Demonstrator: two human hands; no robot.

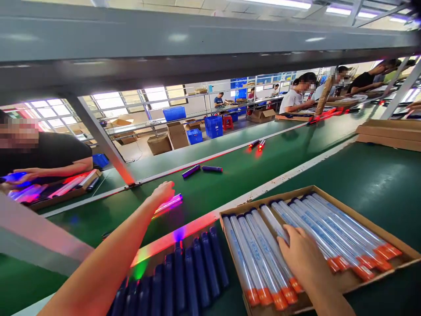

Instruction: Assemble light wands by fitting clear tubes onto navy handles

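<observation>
My left hand [163, 193] reaches over the green conveyor belt [230, 184], fingers loosely bent, with no object visible in them. Just below it is a glowing pink light stick [173, 202] with a purple end; contact between the two cannot be made out. In the shallow cardboard box [315, 189] on the right, my right hand [301, 250] has its thumb and fingers closed round a clear tube [271, 217]. Several more clear tubes [245, 245] with orange ends and dark tops lie beside it. My left forearm partly covers a row of dark blue handles [194, 276], some glowing at the tip.
Farther along the belt lie two dark sticks [212, 168] and two red-lit ones [260, 145]. A metal post [98, 136] and an overhead beam [197, 39] frame the line. Co-workers sit across it, one in a black sleeve [66, 151] by a box of lit sticks.
</observation>
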